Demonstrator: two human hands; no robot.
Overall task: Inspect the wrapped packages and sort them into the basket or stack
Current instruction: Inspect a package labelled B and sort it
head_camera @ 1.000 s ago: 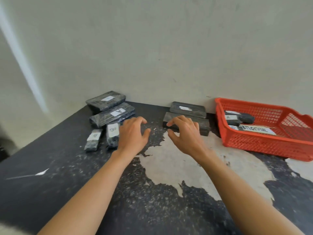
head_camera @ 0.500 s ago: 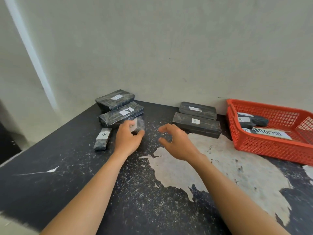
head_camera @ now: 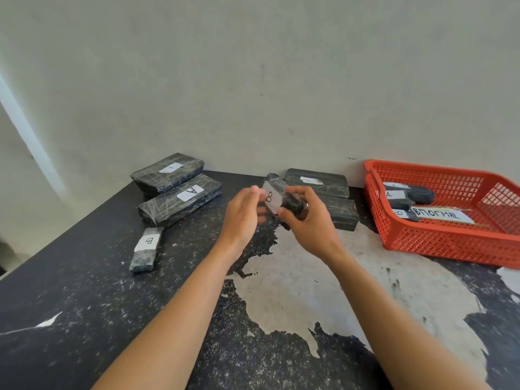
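One small package B (head_camera: pixel 277 199), likely light, stiff, slick-wrapped; take it across the long edges. Now right hand (head_camera: pixel 306 223) grips its 4 o'clock end, left hand (head_camera: pixel 242 212) open at its 9 o'clock.

The near half of the desk (head_camera: pixel 295 291) is bare from left edge to right edge, a wide way for a hand. Along the far edge the wall (head_camera: pixel 253 94) stops any reach. In the far left corner two large wrapped packages (head_camera: pixel 180 199) lie close side by side, with a small lying package (head_camera: pixel 145 249) just before them. At mid far edge sit two flat dark packages (head_camera: pixel 342 213). A narrow lane parts them from the red basket (head_camera: pixel 439 243) at the far right, walled round and open on top. Between the left group and the flat pair, bare desk runs to the wall, under the right hand (head_camera: pixel 306 220), whose grip holds a raised package (head_camera: pixel 277 199), and the left hand (head_camera: pixel 242 218).
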